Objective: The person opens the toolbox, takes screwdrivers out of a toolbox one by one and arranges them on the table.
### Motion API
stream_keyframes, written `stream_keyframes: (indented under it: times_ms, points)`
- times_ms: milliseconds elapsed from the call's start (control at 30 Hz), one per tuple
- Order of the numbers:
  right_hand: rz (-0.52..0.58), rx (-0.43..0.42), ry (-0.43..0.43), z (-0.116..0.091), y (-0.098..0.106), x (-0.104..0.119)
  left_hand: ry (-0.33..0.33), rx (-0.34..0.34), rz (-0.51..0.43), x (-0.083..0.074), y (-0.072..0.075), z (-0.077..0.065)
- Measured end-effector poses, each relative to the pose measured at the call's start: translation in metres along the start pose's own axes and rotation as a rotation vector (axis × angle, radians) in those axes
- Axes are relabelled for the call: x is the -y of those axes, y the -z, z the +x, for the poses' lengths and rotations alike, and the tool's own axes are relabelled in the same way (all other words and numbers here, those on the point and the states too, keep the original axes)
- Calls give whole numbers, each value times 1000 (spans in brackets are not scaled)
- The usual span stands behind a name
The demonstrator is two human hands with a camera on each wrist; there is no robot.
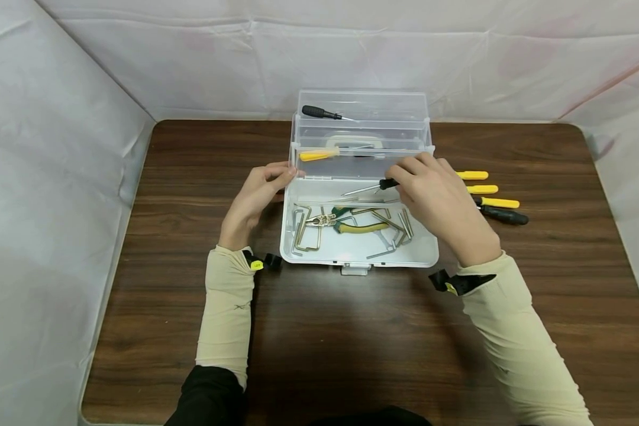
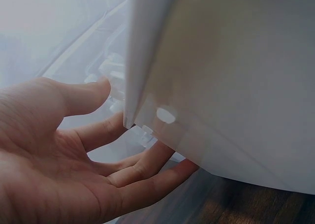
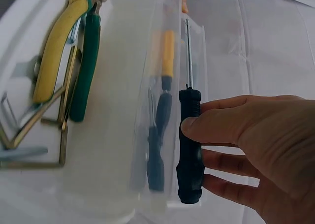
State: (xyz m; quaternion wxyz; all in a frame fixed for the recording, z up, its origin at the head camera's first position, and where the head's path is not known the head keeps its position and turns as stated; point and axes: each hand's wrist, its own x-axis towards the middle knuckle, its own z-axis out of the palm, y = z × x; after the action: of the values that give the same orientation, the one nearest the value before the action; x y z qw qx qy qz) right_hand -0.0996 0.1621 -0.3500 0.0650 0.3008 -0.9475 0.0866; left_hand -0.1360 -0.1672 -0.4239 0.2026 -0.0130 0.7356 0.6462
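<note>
Over on the desk (image 1: pixel 309 331), the head view's white box (image 1: pixel 319 261) looked partway sorted: pliers (image 1: pixel 359 228) and hex keys (image 1: pixel 389 221) below, drivers (image 1: pixel 319 112) in the clear trays (image 1: pixel 404 133), loose tools (image 1: pixel 500 203) alongside still out. Left wrist showed the left grip (image 2: pixel 64 155) loosely spread at its edge. Right wrist had the right grip (image 3: pixel 261 135) pinching a black screwdriver (image 3: pixel 189 179) by the trays.

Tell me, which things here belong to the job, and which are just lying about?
Seemingly part of the job:
- black-handled screwdriver, held in the right hand
- open toolbox, with the left hand at its edge

Apparently just lying about, untouched:
- pliers and hex keys inside
- yellow-handled tools on the right
</note>
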Motion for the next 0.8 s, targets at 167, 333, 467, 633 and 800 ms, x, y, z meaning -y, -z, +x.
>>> stream_keyframes:
  times_ms: [167, 333, 467, 633, 800]
  points:
    - [-2, -4, -38, -9, 5, -8, 0, 4, 9, 1, 3, -1]
    - [17, -4, -78, -15, 9, -15, 11, 2, 15, 2, 5, 0]
    - [28, -27, -94, -20, 10, -20, 16, 3, 12, 2, 6, 0]
    - [40, -47, -119, -26, 11, -27, 14, 1, 6, 3, 6, 0]
    - [57, -61, -147, -35, 12, -36, 9, -4, 8, 4, 6, -1]
